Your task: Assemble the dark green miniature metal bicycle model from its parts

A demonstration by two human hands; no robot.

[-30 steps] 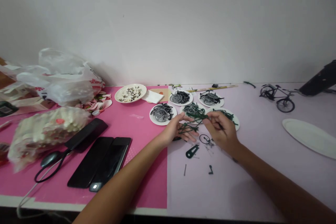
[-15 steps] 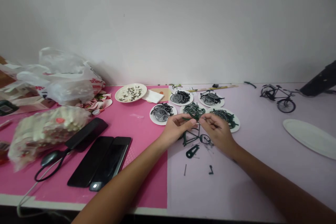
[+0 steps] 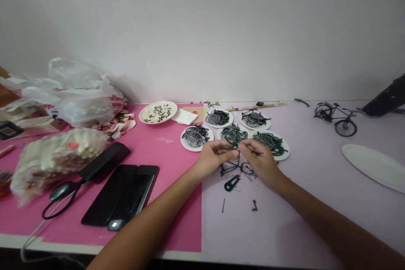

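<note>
Both hands meet over the middle of the table, closed in pinches on a small dark green plastic part. My left hand grips its left side; the fingertips of my right hand are at its right end. Its exact kind is partly hidden by the fingers. Just below lies a dark green toy bicycle frame, partly covered by my right hand. Nearer to me are a chain-guard-shaped part, a thin pin and a small crank-shaped piece.
Behind my hands stand several white plates heaped with bicycle parts. An assembled toy bicycle and an oval white plate are on the right. On the left are two black phones, a stuffed plastic bag and a bowl.
Both hands have shifted slightly downward with the green part, which is turned a little between the fingertips. The things on the table have stayed put.
</note>
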